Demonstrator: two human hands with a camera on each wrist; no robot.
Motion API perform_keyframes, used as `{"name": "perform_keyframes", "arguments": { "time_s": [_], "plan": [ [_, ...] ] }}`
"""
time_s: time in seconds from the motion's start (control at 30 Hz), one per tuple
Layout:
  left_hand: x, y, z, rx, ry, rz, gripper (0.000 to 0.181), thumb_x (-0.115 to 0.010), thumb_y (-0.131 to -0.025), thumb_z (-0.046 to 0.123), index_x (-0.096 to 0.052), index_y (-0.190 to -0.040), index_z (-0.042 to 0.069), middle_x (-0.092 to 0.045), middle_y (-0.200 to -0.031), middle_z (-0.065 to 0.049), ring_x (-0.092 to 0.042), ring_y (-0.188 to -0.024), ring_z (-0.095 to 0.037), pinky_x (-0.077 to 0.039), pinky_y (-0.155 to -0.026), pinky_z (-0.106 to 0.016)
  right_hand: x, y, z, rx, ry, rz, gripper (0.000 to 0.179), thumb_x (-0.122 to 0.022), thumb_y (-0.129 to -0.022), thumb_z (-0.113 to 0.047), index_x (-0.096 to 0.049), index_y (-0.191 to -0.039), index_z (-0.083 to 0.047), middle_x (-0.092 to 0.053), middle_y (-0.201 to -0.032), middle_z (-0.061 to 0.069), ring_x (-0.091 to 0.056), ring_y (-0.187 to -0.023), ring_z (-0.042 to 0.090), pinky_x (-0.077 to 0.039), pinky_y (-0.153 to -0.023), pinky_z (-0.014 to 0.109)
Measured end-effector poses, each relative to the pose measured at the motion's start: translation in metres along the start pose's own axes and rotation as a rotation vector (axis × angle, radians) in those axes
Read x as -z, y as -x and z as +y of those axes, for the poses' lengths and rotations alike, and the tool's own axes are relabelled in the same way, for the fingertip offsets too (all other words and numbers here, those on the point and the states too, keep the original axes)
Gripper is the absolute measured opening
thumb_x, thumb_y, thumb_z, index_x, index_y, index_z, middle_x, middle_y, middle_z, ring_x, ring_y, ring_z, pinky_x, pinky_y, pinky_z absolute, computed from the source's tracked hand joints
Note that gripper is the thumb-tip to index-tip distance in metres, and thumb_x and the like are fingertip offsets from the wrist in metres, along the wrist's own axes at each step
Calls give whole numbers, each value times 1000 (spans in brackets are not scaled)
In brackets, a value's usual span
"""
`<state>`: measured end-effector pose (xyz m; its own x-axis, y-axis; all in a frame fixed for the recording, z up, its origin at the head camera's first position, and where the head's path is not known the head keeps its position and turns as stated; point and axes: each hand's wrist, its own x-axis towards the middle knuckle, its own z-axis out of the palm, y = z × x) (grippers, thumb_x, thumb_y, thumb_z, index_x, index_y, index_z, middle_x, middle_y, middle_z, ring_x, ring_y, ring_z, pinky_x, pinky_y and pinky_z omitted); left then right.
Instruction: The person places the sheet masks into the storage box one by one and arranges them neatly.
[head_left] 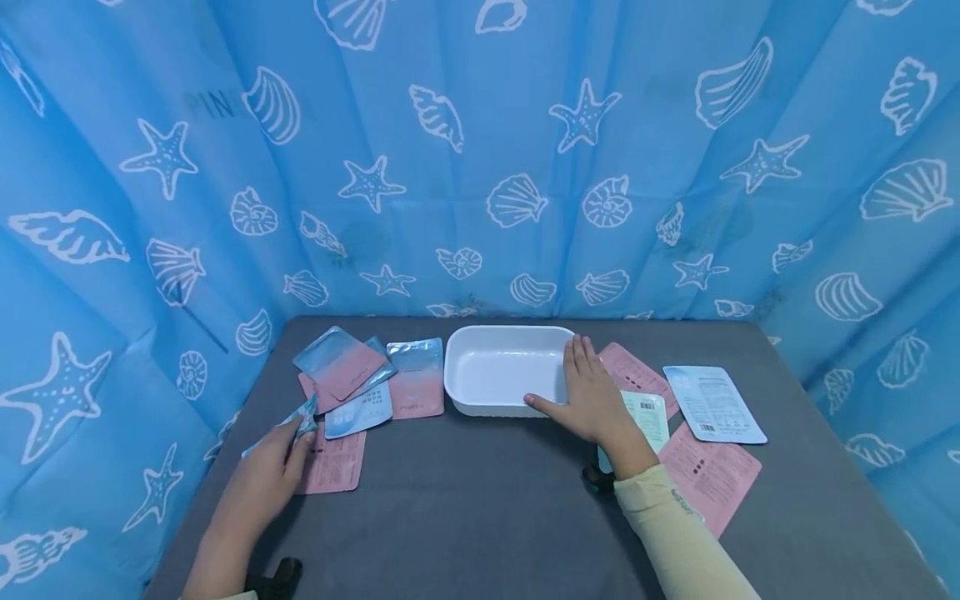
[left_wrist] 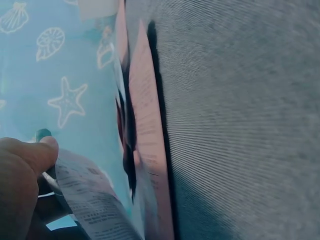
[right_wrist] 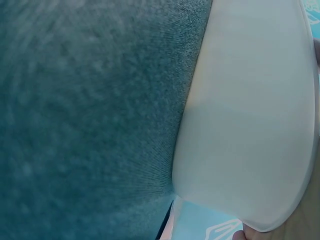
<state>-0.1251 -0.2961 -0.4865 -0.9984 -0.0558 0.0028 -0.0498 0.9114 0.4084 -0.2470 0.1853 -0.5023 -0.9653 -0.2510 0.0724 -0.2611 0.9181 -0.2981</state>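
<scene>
My left hand (head_left: 262,479) pinches a blue sheet-mask packet (head_left: 306,413) between thumb and fingers, over the left pile. In the left wrist view, printed text shows on the back of this held packet (left_wrist: 92,195). Beneath it lies a pink packet (head_left: 337,467) on the table. My right hand (head_left: 592,400) rests on the right end of a white rectangular dish (head_left: 487,411), fingers extended along the side and thumb over the front rim. The right wrist view shows the dish's smooth outer wall (right_wrist: 245,110); most of that hand is out of sight there.
Blue-and-pink packets (head_left: 339,363) overlap left of the dish, and another one (head_left: 417,392) lies beside it. To the right are a green packet (head_left: 651,417), a pale blue packet (head_left: 716,404) and pink packets (head_left: 712,475). A blue shell-print curtain (head_left: 480,233) hangs behind the grey table (head_left: 465,508).
</scene>
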Motion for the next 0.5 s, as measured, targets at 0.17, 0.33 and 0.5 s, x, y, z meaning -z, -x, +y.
{"name": "perform_keyframes", "arguments": {
  "time_s": [0.17,0.33,0.5],
  "plan": [
    [6,0,6,8,8,36,54,-51,-113,31,-50,-153,-6,-66,-137,-28,-65,-125,-48,-51,-101,-69,2,-2,-2,1,6,1,128,-52,-89,-87,-12,-167,6,-6,-178,22,-3,-166,41,-15,-133,60],
    [13,1,14,-7,28,56,54,-49,-114,31,-50,-153,-6,-65,-139,-29,-63,-130,-50,-51,-102,-69,2,0,-2,3,-1,8,127,-52,-89,-86,-12,-167,6,-7,-178,22,-3,-166,41,-15,-133,60],
    [16,2,20,-12,40,73,54,-50,-114,29,-49,-154,-6,-61,-146,-31,-56,-137,-53,-48,-105,-69,4,1,-3,2,-3,10,128,-52,-89,-87,-12,-167,6,-7,-178,22,-3,-166,41,-15,-133,60]
  ]
}}
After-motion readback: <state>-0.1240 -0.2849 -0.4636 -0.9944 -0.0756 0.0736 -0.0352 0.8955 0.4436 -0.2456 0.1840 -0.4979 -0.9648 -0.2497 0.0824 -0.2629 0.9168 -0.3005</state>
